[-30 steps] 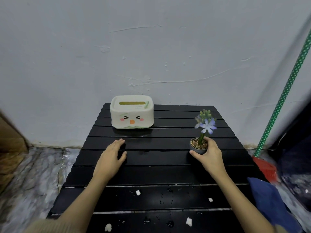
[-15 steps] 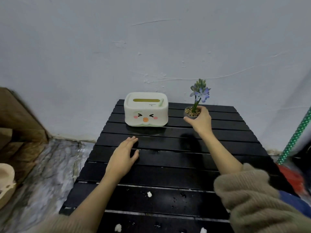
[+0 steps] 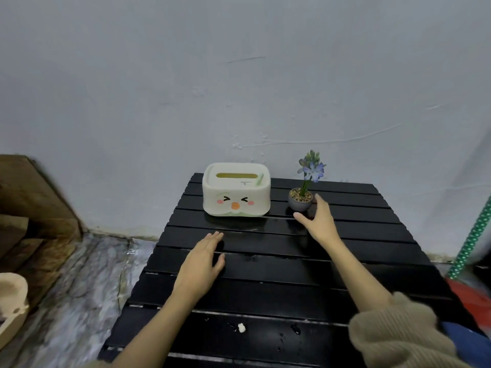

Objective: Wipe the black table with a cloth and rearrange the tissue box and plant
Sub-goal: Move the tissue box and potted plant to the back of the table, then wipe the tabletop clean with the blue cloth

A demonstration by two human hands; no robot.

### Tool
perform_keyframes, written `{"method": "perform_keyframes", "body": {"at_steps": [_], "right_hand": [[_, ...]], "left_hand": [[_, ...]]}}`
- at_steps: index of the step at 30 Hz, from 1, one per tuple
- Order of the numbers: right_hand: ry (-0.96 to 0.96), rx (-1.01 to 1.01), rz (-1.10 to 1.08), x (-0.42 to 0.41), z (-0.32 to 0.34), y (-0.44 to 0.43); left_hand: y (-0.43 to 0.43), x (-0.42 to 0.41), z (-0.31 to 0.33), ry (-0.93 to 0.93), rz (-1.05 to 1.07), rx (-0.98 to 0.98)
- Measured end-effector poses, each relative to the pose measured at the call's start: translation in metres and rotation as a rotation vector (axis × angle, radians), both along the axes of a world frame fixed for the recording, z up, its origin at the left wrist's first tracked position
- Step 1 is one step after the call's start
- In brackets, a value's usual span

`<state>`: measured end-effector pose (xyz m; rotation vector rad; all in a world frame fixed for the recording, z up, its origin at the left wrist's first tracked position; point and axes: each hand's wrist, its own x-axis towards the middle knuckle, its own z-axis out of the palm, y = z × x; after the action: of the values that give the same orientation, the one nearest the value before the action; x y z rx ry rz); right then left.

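A cream tissue box [image 3: 236,189] with a cartoon face stands at the far side of the black slatted table [image 3: 372,251]. Just right of it stands a small grey pot with a blue-flowered plant [image 3: 301,199], upright on the table. My right hand [image 3: 317,220] hovers just in front and right of the pot, fingers apart, index fingertip close to the pot's right side, holding nothing. My left hand [image 3: 203,264] lies flat on the table's middle, palm down. A blue cloth [image 3: 457,332] shows partly at the right edge behind my sleeve.
A white crumb [image 3: 241,328] and water drops lie on the near slats. A green-dotted broom handle [image 3: 473,240] with a red head leans at the right. Wooden boards [image 3: 34,208] and a beige bowl [image 3: 12,301] sit on the floor to the left. A wall is behind the table.
My right hand carried the plant from the table's middle right to the far side beside the tissue box, set it down and let go. My left hand stayed flat.
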<state>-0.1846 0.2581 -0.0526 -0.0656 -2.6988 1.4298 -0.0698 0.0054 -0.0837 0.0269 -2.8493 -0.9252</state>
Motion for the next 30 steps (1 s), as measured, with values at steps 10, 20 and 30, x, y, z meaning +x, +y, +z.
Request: {"method": "perform_keyframes", "body": {"at_steps": [10, 20, 30], "right_hand": [[0.032, 0.294, 0.069, 0.137, 0.014, 0.082], [-0.179, 0.615, -0.090, 0.242, -0.005, 0.184], [-0.066, 0.431, -0.231, 0.242, -0.004, 0.169]], "left_hand": [[0.031, 0.039, 0.036, 0.052, -0.105, -0.017], [0.044, 0.094, 0.055, 0.049, -0.131, 0.002], [0.014, 0.139, 0.062, 0.102, -0.048, 0.008]]}}
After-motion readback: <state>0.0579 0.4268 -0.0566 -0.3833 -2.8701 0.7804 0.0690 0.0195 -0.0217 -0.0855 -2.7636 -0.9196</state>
